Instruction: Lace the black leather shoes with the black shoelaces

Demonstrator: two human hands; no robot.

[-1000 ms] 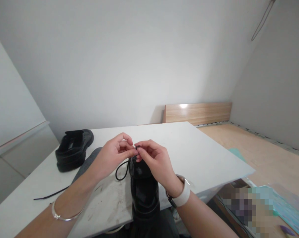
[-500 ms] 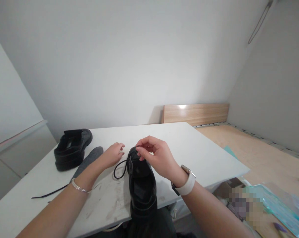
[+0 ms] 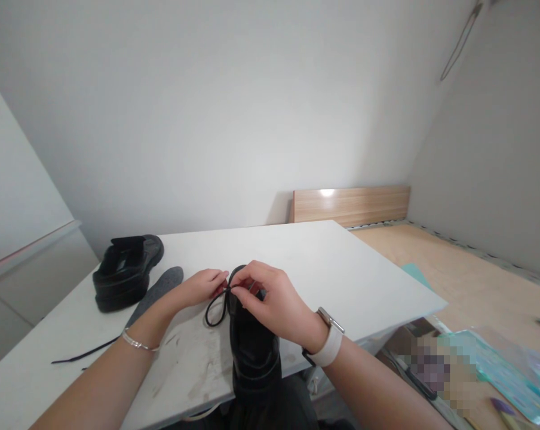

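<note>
A black shoe stands on the white table's near edge, heel toward me and toe pointing away. Its black shoelace hangs in a loop off the left side. My right hand reaches over the front of the shoe and pinches the lace between thumb and forefinger. Just left of the toe, my left hand is closed on the same lace, its fingertips almost meeting those of the right. The hands partly cover the shoe's front. Beside my left forearm lies a grey insole.
Another black shoe sits at the table's far left. A loose lace end lies near the left forearm. The white table has smudges near its front edge. To the right are a wooden board and teal plastic packages.
My left hand has moved right and closed on the lace. My right hand has shifted left and slightly down, bringing the lace to the shoe's left side.
</note>
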